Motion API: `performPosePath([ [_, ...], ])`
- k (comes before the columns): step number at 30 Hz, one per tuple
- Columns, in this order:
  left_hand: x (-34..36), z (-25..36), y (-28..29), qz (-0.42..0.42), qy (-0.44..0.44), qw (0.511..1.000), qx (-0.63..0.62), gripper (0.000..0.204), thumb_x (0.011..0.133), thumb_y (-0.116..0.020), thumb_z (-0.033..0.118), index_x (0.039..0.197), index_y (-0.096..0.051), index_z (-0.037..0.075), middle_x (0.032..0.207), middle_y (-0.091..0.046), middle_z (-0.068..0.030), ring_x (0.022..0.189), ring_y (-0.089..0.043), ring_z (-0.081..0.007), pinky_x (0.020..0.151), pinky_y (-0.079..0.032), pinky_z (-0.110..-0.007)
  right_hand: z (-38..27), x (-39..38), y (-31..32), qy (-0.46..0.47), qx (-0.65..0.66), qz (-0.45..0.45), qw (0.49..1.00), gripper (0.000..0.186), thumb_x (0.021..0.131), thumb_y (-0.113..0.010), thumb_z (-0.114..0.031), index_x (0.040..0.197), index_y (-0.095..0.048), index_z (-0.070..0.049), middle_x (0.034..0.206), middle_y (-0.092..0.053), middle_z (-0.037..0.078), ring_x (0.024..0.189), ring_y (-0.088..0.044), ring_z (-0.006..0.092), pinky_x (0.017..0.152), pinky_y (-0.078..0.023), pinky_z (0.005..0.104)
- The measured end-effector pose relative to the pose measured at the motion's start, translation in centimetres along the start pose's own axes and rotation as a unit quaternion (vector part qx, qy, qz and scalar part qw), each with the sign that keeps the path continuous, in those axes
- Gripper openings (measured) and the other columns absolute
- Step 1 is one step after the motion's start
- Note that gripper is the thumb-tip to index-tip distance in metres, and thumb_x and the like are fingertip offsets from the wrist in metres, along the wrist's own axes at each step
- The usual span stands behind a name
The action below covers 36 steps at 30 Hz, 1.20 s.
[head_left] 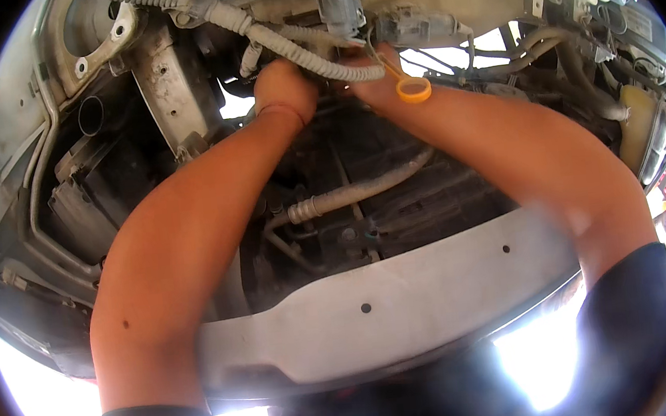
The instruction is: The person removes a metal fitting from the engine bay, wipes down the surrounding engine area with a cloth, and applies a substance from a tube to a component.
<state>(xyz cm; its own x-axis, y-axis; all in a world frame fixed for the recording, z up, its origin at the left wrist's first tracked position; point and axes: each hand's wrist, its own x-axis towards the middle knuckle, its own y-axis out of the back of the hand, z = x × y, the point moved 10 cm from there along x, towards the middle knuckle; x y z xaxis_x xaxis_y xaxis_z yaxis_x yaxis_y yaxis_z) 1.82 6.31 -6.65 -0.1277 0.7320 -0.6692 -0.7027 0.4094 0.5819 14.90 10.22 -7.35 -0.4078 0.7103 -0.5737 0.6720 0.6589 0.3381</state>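
Observation:
Both my arms reach deep into a car's engine bay. My left hand [283,86] is at the back, just beneath a grey corrugated conduit [310,56], bent at the wrist. Its fingers are out of sight behind the wrist and conduit. Close to its right is my right hand [372,76], partly covered by the conduit's end and a thin wire. What the right fingers touch is hidden too. A yellow dipstick ring [414,89] stands in front of my right wrist. Above the hands sits a grey connector block [340,5].
A pale metal crossmember [405,293] runs along the near side. Below my hands lies a pipe [364,193] with a ribbed end. A metal bracket [169,91] rises at left, and a yellowish reservoir [639,126] with hoses is at right.

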Motion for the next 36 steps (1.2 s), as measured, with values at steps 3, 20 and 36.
performPosePath([
  [3,0.7,-0.6,-0.3,0.05,-0.07,0.996,0.003,0.026,0.076,-0.067,0.026,0.09,-0.07,0.003,0.094,-0.067,-0.0214,0.093,-0.063,-0.0364,0.082,-0.051,-0.042,0.5,0.8,-0.7,0.027,-0.034,-0.001,0.999,0.011,0.077,-0.054,-0.011,0.076,-0.062,-0.004,0.08,-0.065,0.013,0.077,-0.062,0.0324,0.072,-0.047,0.0406],
  [20,0.0,0.2,0.5,0.035,-0.055,0.998,-0.013,0.028,0.076,-0.067,0.024,0.095,-0.068,0.004,0.097,-0.066,-0.0205,0.096,-0.061,-0.0379,0.083,-0.05,-0.043,4.0,1.2,-1.5,0.017,-0.003,0.044,0.999,0.012,0.077,-0.058,-0.014,0.073,-0.069,-0.011,0.082,-0.067,0.008,0.089,-0.064,0.0255,0.073,-0.047,0.0374],
  [36,0.5,1.0,0.2,0.057,-0.077,0.995,0.015,0.029,0.073,-0.069,0.022,0.093,-0.068,0.001,0.095,-0.066,-0.0231,0.094,-0.062,-0.038,0.083,-0.051,-0.043,3.3,0.9,-0.5,0.088,0.001,0.015,0.996,0.019,0.088,-0.056,-0.009,0.103,-0.06,0.001,0.094,-0.065,0.015,0.074,-0.067,0.0231,0.057,-0.055,0.0332],
])
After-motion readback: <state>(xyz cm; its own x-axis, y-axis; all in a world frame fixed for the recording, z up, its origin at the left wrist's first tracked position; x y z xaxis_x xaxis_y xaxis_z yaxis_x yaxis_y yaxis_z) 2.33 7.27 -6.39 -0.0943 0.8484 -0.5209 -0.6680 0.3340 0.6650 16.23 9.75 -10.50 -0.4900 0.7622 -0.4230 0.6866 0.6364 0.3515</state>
